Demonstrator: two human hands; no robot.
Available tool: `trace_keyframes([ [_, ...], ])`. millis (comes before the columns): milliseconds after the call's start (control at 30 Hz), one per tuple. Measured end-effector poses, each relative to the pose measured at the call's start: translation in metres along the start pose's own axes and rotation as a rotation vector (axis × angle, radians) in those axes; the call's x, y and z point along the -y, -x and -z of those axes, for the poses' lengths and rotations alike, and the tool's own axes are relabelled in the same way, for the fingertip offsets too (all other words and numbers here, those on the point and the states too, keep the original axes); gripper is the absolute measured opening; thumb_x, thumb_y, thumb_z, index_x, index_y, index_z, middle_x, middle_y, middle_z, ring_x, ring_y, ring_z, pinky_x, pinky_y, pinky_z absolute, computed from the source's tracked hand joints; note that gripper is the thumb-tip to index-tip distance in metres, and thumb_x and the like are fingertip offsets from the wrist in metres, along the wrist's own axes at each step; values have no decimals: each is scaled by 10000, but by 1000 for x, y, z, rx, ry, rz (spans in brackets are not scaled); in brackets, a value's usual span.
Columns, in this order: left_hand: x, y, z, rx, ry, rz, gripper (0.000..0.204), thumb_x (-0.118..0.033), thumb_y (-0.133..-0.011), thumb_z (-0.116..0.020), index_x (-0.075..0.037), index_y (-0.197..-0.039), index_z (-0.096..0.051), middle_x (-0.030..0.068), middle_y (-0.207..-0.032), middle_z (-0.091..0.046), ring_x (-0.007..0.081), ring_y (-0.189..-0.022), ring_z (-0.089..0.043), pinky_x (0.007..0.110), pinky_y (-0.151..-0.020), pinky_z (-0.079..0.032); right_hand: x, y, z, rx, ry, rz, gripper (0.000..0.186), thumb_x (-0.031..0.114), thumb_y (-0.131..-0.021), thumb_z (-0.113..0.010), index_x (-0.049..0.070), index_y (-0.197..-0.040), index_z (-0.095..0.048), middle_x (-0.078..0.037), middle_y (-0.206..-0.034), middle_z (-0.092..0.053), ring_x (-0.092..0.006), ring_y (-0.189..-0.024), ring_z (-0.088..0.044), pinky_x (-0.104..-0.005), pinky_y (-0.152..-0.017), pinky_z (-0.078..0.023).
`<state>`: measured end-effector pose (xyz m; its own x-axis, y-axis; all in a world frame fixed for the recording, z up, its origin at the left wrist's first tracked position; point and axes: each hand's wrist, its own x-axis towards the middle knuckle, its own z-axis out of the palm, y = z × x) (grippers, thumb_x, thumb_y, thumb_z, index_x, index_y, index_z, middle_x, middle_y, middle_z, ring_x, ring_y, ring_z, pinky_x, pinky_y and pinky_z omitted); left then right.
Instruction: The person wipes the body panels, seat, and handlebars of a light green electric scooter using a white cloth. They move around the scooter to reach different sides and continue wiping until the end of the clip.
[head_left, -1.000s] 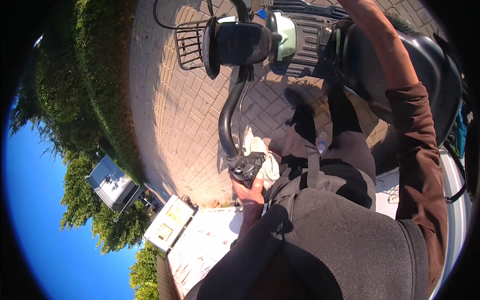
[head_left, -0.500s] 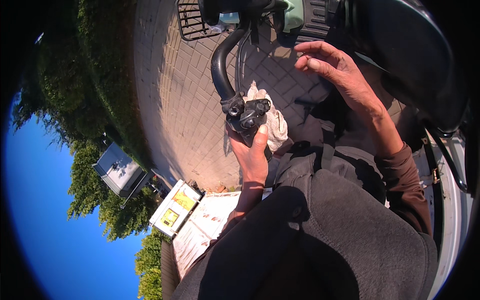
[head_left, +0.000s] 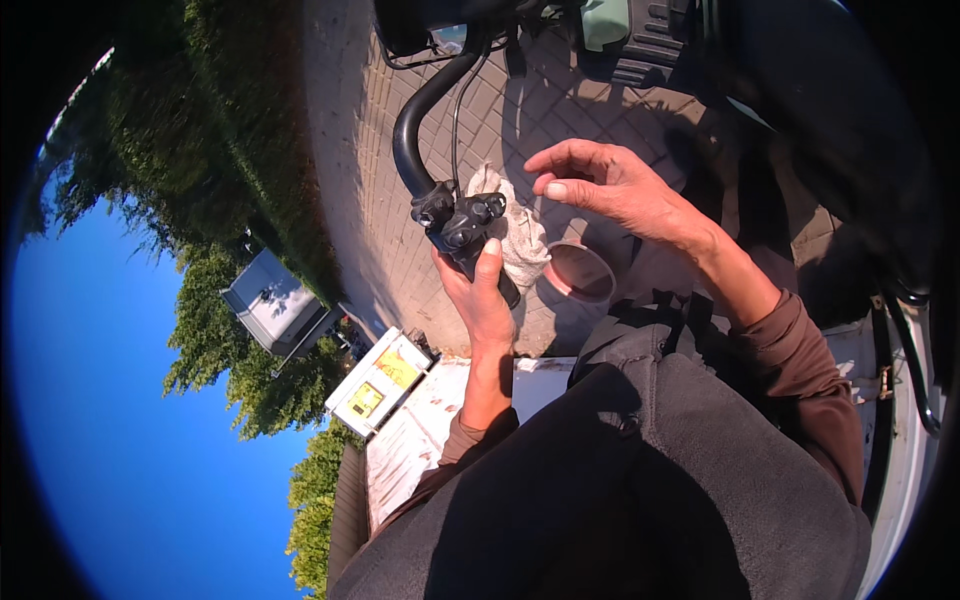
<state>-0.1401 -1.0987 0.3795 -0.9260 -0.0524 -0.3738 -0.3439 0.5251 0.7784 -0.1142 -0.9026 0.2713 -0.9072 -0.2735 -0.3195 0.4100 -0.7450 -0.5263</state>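
Note:
My left hand point(head_left: 478, 295) is wrapped round the black end grip of a curved handlebar point(head_left: 408, 140), its thumb lying along the top. Just beyond that thumb sits a black switch housing point(head_left: 460, 228). A crumpled whitish cloth point(head_left: 522, 240) hangs right behind the grip; what holds it up is hidden. To the right, my right hand point(head_left: 620, 190) hovers in the air over the paving, touching nothing. Its index finger is stretched forward and its thumb is bent in below, with nothing visible between them.
On the ground below the hands stands a round reddish container point(head_left: 580, 272) with a pale rim. A ribbed black footboard point(head_left: 650, 45) and a large dark vehicle part point(head_left: 800, 110) fill the upper right. A white box point(head_left: 380, 383) is at lower left, beside block paving point(head_left: 375, 165).
My right hand has come down and left, nearer the cloth and handlebar. The view has shifted, and the round container has come into sight. My left hand keeps its hold.

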Motion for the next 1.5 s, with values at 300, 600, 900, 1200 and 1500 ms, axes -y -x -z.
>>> trace_keyframes([
  [300, -6, 10, -16, -128, 73, 21, 603, -250, -891, -724, -2, -1380, -473, 87, -1269, -574, 189, -1157, -547, 362, -1058, -399, -3, -17, 0, 148, -88, -7, 360, 241, -985, -725, 13, -1259, -673, -44, -1144, -695, -126, -1104, -633, -291, -1005, -484],
  [600, -8, 9, -21, -127, 142, 20, 605, -225, -871, -727, -5, -1379, -485, 94, -1264, -577, 193, -1148, -558, 361, -1050, -421, -14, -21, 0, 143, -133, -41, 400, 231, -983, -728, 14, -1308, -644, -56, -1162, -696, -132, -1109, -642, -298, -1024, -483],
  [900, -2, 9, -18, -104, 180, 30, 612, -230, -865, -737, -7, -1380, -493, 83, -1265, -573, 185, -1144, -556, 353, -1057, -414, -7, -17, -1, 149, -133, -34, 423, 211, -967, -741, 16, -1327, -633, -43, -1126, -698, -127, -1108, -645, -297, -1023, -492],
  [1200, 9, 8, -9, -142, 116, 21, 684, -289, -842, -790, 12, -1375, -485, 81, -1268, -554, 173, -1146, -539, 343, -1047, -412, 12, -16, -13, 135, 40, 27, 410, 206, -947, -751, 50, -1314, -655, -24, -1095, -676, -122, -1060, -616, -299, -1000, -487],
  [1500, 12, 5, -7, -115, 171, 26, 681, -246, -834, -796, -11, -1392, -483, 78, -1276, -561, 177, -1156, -557, 338, -1045, -426, 6, -23, -22, 34, 407, 363, 418, 275, -883, -793, 91, -1247, -702, -68, -1054, -673, -208, -1017, -652, -357, -908, -533],
])
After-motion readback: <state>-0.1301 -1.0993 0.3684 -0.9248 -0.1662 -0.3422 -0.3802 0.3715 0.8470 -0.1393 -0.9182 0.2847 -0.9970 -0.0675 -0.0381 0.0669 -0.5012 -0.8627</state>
